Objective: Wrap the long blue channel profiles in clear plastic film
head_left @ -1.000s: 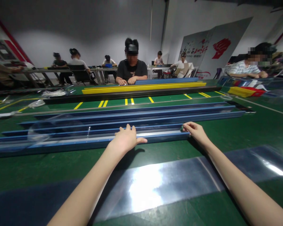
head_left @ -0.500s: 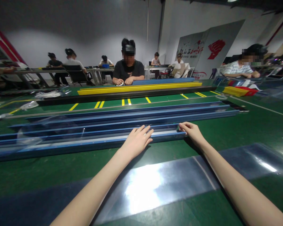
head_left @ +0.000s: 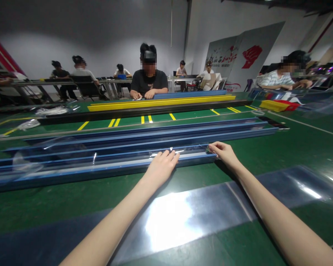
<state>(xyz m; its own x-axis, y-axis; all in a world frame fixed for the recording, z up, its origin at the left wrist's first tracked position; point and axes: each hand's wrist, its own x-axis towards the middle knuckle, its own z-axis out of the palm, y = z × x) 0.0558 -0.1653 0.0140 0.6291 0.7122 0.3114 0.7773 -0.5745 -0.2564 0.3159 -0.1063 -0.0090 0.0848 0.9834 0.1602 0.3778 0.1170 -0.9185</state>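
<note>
A long blue channel [head_left: 113, 173] with a pale strip along its inside lies across the green table in front of me. My left hand [head_left: 164, 164] rests palm down at its near edge, fingers stretched forward over a clear plastic sheet [head_left: 94, 158] that runs along the channel. Thumb and fingers of my right hand [head_left: 219, 150] are pinched at the channel's right end, on what looks like the end of the clear sheet; the fingers partly hide it. At the left, the clear plastic looks loose and crumpled.
More blue channels [head_left: 233, 135] lie just behind. Nearer me, a wide shiny clear sheet [head_left: 211, 210] lies flat. Farther back are a yellow channel [head_left: 161, 102], a black channel [head_left: 144, 111] and a yellow tray [head_left: 273, 106]. A co-worker [head_left: 149, 81] sits opposite.
My left fingers have come closer together and lower over the channel. Glints on the clear sheet have shifted near them. My right hand stays pinched at the channel's end.
</note>
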